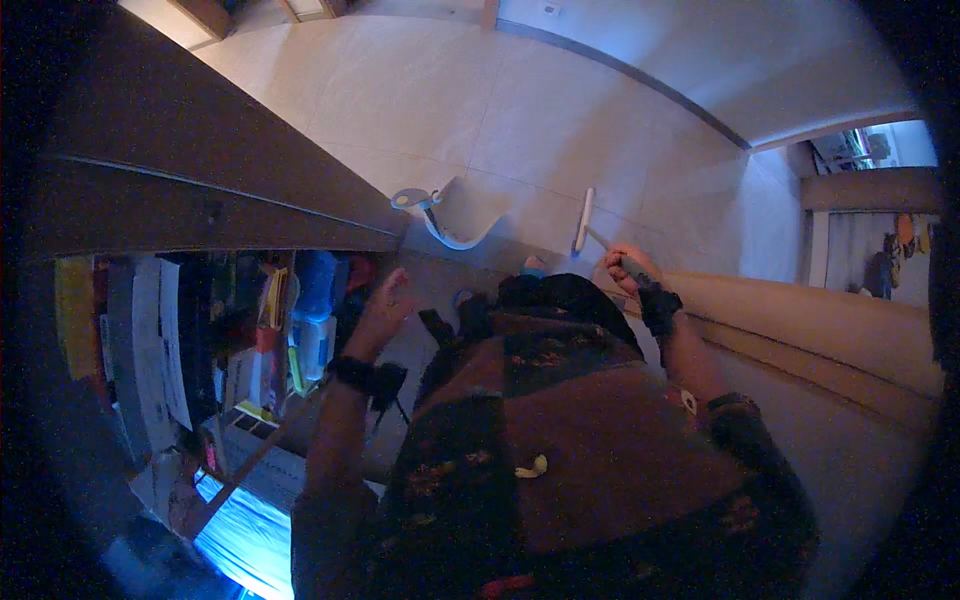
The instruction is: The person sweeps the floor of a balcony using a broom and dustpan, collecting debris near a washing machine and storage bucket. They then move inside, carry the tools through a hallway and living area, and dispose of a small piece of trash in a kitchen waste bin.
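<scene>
My right hand (631,267) is closed around the handle of a long-handled floor tool (583,225), possibly a squeegee or flat mop. Its narrow pale head rests on the tiled floor (540,127) just ahead of my feet. My left hand (386,307) is raised at the left beside a bookshelf, with nothing seen in it and its fingers partly apart. Ahead of it, a pale curved thing like a dustpan (457,241) lies on the floor, with a hole in its flat end. Dim light blurs the details.
Books and folders (161,337) and blue plastic containers (313,300) fill the shelf at left. A dark wooden panel (225,165) juts out above them. Along the right runs a wooden ledge (795,322). A pale wall or door (675,60) stands at the far right.
</scene>
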